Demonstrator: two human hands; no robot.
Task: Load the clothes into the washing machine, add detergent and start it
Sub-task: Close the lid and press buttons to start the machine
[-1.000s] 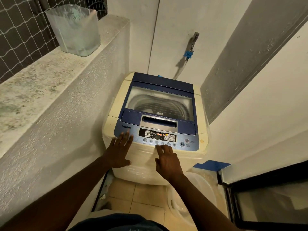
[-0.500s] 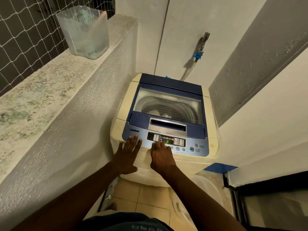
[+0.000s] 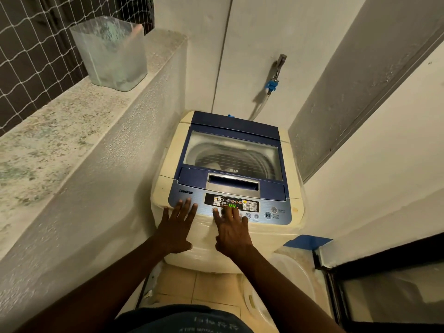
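Note:
A cream top-loading washing machine (image 3: 294,195) with a blue closed lid (image 3: 230,131) stands in a narrow corner. Through the lid's window I see the drum and a pale bit of cloth (image 3: 216,165). The control panel (image 3: 231,205) is lit and its green display reads 44. My left hand (image 3: 176,225) lies flat on the panel's left end, fingers spread. My right hand (image 3: 230,230) rests at the panel's middle with fingertips on the row of buttons under the display. The start/pause button (image 3: 268,215) is to the right, untouched.
A rough plastered wall with a stone ledge (image 3: 72,121) runs along the left, bearing a translucent plastic tub (image 3: 110,54). A tap with a blue hose fitting (image 3: 272,84) is on the back wall. A white basin (image 3: 295,280) and a dark window frame (image 3: 384,258) sit at right.
The panel display has changed from an earlier reading to 44. My right hand's fingers have spread over the buttons. The view has shifted slightly; my left hand stays on the panel.

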